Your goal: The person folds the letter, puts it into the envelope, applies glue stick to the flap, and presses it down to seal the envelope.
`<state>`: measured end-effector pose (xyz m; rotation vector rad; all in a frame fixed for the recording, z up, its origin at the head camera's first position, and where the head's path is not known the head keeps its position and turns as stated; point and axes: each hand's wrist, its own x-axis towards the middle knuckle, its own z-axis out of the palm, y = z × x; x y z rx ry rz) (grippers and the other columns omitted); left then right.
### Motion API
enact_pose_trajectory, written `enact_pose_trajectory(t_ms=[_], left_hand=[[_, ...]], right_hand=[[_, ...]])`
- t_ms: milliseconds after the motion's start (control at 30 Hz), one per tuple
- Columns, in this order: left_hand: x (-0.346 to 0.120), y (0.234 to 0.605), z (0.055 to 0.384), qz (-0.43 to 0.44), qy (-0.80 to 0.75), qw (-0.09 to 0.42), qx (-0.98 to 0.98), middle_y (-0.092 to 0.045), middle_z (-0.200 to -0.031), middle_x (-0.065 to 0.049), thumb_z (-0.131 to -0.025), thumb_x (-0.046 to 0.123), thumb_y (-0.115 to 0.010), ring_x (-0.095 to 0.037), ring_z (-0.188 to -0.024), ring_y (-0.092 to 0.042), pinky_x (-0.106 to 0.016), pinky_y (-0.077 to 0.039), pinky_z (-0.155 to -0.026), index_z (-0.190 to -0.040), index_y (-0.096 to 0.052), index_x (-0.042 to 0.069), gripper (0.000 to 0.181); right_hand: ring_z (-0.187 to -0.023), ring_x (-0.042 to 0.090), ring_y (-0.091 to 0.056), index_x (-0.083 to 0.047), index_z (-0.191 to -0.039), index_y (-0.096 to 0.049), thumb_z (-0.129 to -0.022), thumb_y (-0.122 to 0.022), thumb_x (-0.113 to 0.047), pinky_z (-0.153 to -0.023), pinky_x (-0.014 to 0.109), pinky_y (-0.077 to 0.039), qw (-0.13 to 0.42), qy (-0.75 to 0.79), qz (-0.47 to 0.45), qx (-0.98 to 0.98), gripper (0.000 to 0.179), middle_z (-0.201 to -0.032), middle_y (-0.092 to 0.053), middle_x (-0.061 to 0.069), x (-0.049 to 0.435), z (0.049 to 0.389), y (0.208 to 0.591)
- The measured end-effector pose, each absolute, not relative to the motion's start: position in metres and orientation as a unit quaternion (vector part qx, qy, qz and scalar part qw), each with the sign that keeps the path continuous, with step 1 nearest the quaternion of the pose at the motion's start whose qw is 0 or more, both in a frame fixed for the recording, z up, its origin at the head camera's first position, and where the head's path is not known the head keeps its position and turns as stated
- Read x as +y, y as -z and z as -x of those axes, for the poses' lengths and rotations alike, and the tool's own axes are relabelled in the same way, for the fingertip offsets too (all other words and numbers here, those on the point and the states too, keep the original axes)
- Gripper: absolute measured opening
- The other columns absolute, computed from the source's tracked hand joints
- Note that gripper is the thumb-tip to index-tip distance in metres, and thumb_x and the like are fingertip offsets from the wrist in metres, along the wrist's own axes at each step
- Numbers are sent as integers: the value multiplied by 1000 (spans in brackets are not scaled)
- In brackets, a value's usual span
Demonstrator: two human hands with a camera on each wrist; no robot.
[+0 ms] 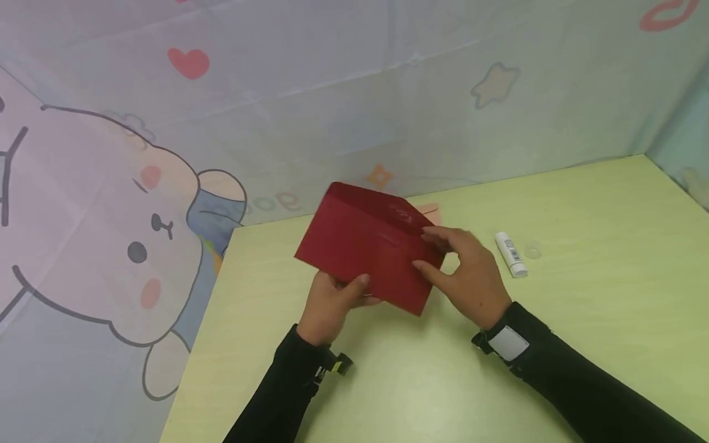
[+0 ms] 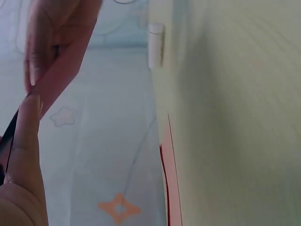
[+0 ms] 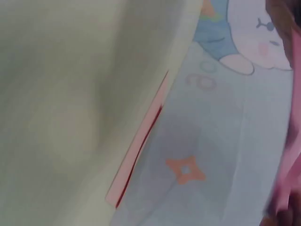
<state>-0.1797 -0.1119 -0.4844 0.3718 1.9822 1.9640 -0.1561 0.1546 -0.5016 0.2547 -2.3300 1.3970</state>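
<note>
A red envelope [image 1: 365,246] with its flap raised is held tilted above the table in the head view. My left hand [image 1: 331,304] grips its lower edge, thumb on the near face and the other fingers behind. At the right end, my right hand [image 1: 471,271] pinches the envelope, its thumb on the near face and its index finger by the flap's corner. The left wrist view shows the left thumb [image 2: 26,141] along the envelope's edge. Another pinkish envelope [image 1: 432,212] lies on the table, partly hidden behind the held one.
A white glue stick [image 1: 511,254] lies on the pale yellow-green table [image 1: 421,381], right of my right hand. Beside it is a small clear cap [image 1: 533,249]. A printed cloth [image 1: 343,111] hangs behind the table's far edge.
</note>
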Motion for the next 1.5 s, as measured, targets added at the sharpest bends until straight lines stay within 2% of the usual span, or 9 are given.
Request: enact_pose_trajectory(t_ms=[100,233,367,533,700,867,1100,1300,1500], left_hand=[[-112,487,180,-125,-727,154,657,-64,-153,-13,-112,-1,-63,-24,-124,-80,-40,-70,-100,-160,-48,14,52],[-106,491,178,-126,-769,161,605,-62,-156,-7,-114,-3,-58,-26,-135,-74,-40,-67,-105,-163,-46,19,55],[-102,496,178,-126,-775,173,595,-63,-156,-3,-115,-2,-56,-21,-135,-75,-38,-67,-107,-165,-45,19,55],[-118,498,186,-71,-780,143,605,-74,-142,-2,-117,7,-58,-17,-113,-85,-36,-71,-96,-157,-54,17,42],[-144,498,188,-7,-760,85,644,-84,-112,0,-114,4,-64,-17,-95,-86,-32,-72,-82,-131,-71,4,19],[-153,495,182,-16,-686,95,721,-84,-94,2,-107,0,-73,-15,-88,-82,-34,-73,-82,-123,-74,-5,16],[-155,500,182,-69,-457,126,878,-81,-82,0,-105,19,-82,-16,-74,-78,-28,-66,-72,-105,-83,8,11],[-149,517,188,-171,-246,174,938,-74,-78,4,-101,24,-83,-12,-71,-62,-29,-51,-68,-92,-79,11,16],[-138,519,184,-182,-174,182,951,-66,-71,3,-99,26,-85,-13,-66,-55,-29,-44,-61,-84,-72,11,24]], right_hand=[[-129,35,-64,0,-154,-60,-96,-92,-12,-105,37,-56,215,-517,-56,-827,68,-147,-67,21,159,157,501],[-125,16,-70,-1,-169,-38,-108,-80,-16,-101,18,-57,82,-651,-40,-754,75,-155,-62,26,160,157,498],[-109,1,-79,1,-166,-40,-114,-68,-12,-91,22,-66,-10,-718,-45,-694,60,-150,-69,32,160,159,499],[-103,-1,-81,4,-159,-45,-114,-69,-11,-88,24,-68,-17,-703,-41,-709,54,-145,-73,33,166,159,502],[-101,0,-80,4,-161,-45,-113,-69,-10,-86,24,-68,-38,-669,-32,-742,55,-140,-76,33,184,152,507],[-98,2,-80,0,-164,-48,-112,-71,-13,-83,23,-66,-53,-624,-25,-780,58,-128,-82,27,201,144,508],[-83,11,-75,5,-170,-44,-109,-77,-31,-71,28,-54,-47,-478,-40,-876,78,-111,-83,14,216,146,519],[-68,16,-61,15,-151,-54,-104,-79,-26,-64,31,-48,-75,-370,-90,-922,67,-82,-72,6,219,161,537],[-70,19,-60,7,-120,-64,-100,-82,-29,-67,33,-49,-104,-298,-94,-944,45,-79,-66,4,216,161,540]])
